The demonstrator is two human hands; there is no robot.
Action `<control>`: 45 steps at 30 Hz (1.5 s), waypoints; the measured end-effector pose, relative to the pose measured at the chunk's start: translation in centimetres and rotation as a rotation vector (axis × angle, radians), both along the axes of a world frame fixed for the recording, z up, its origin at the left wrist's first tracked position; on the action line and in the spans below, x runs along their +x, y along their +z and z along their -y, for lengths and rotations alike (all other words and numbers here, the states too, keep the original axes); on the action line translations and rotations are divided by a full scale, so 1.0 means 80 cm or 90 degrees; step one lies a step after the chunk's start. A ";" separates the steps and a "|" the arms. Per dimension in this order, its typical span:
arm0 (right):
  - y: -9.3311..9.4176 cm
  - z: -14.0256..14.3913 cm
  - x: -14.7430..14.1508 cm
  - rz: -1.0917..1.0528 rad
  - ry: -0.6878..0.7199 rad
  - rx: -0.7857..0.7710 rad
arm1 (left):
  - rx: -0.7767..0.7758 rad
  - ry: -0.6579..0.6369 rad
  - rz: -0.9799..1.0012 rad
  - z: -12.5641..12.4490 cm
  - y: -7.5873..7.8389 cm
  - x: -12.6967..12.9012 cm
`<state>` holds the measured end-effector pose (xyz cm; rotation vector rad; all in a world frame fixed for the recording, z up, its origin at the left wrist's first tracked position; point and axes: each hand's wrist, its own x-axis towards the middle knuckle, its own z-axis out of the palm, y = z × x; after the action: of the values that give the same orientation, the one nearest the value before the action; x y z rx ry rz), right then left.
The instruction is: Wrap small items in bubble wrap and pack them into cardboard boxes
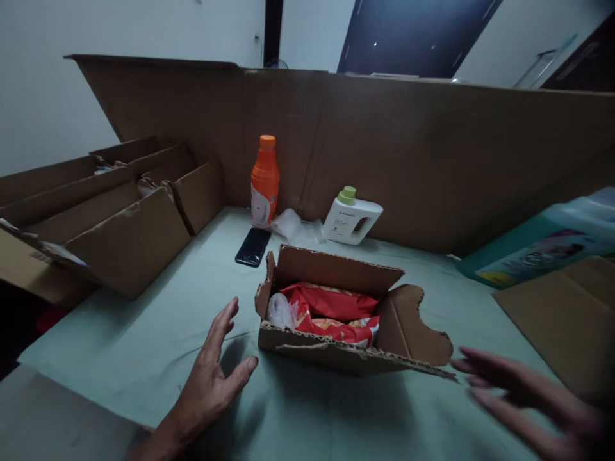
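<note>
Head view: small open carton [353,349] at centre of the green cloth [144,346], flanked by both hands.
Carton's long axis runs 9-to-3; left hand [211,378], spread and empty, lies nearer at its 8 o'clock; right hand [523,397], spread, empty and motion-blurred, at its 4 o'clock. Red packets [331,310] inside, lower parts hidden by the front wall.

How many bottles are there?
2: an orange bottle by the cardboard wall, and a white jug with a green cap to its right. Boxes may hide more.
</note>
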<state>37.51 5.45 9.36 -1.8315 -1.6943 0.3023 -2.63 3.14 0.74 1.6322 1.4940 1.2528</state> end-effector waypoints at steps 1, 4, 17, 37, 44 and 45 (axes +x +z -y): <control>-0.026 0.005 -0.007 -0.034 0.011 -0.046 | -0.021 -0.020 0.021 -0.003 -0.004 0.003; -0.070 -0.005 -0.056 -0.114 0.093 -0.107 | -0.067 -0.067 0.073 -0.025 -0.002 0.028; -0.045 -0.001 -0.032 -0.158 0.041 -0.063 | -0.018 -0.092 0.052 0.006 0.014 0.108; -0.071 -0.218 -0.375 -0.250 0.589 -0.064 | -0.001 0.434 0.073 0.039 -0.016 -0.035; -0.128 -0.227 -0.450 -0.220 0.560 -0.025 | 0.039 0.401 -0.023 0.008 -0.039 -0.042; -0.139 -0.222 -0.450 -0.215 0.555 -0.018 | 0.044 0.394 -0.028 -0.002 -0.039 -0.046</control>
<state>1.53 23.22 -1.75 -0.8788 -2.1306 0.9279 -6.32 3.29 -2.39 1.2774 2.0974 1.6029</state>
